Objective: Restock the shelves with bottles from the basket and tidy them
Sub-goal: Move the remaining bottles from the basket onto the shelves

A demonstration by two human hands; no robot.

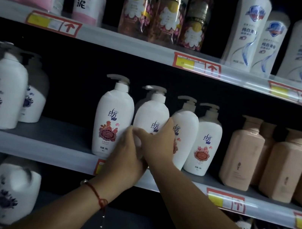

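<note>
Both hands — left hand (127, 156), right hand (158, 141) — clasp the pump bottle (150, 118), hiding its label; bare shelf (53, 134) lies leftward.

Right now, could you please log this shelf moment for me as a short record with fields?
Setting: three-tier shop shelving, dim light
Held item: white plastic pump bottle with a red flower label, second in a row of four on the grey middle shelf
Left hand: fingers curled on the bottle's lower front
Right hand: wraps the bottle's right side
Neighbours: peach square bottles to the right, white purple-flower bottles to the left
Basket: not in view
</note>
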